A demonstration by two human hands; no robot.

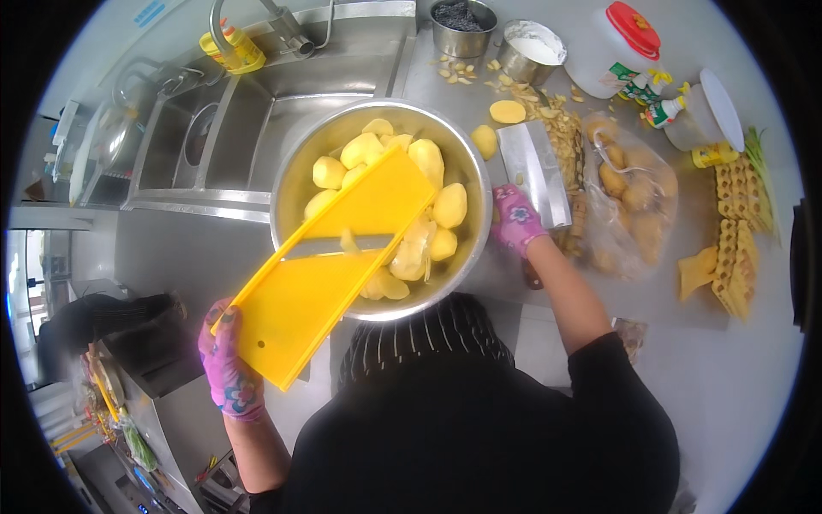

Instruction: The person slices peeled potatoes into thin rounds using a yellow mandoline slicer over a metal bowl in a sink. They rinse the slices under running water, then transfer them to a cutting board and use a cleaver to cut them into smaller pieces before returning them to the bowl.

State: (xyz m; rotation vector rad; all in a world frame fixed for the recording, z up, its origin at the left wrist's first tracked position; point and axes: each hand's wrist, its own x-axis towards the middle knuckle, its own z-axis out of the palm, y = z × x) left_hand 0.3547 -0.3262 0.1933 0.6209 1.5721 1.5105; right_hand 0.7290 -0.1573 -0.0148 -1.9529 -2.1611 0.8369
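My left hand [232, 360], in a pink flowered glove, grips the lower left end of a yellow mandoline slicer [321, 270]. The slicer slants over a large steel bowl [474, 257] holding peeled potatoes [426, 160] and some thin slices [385, 284]. A bit of potato clings near its blade. My right hand [517, 217], gloved alike, is at the bowl's right side, by the lower left edge of a cleaver [536, 168]. Its fingertips are partly hidden, and whether they hold something is unclear. A peeled potato [484, 142] and a cut one [508, 112] lie near the cleaver.
Steel sinks [257, 138] with taps lie at the left. Peelings [565, 144] and a clear bag of unpeeled potatoes [632, 193] are right of the cleaver. Steel pots [463, 42], a large red-lidded container [610, 58], bottles and egg trays [732, 247] stand farther out.
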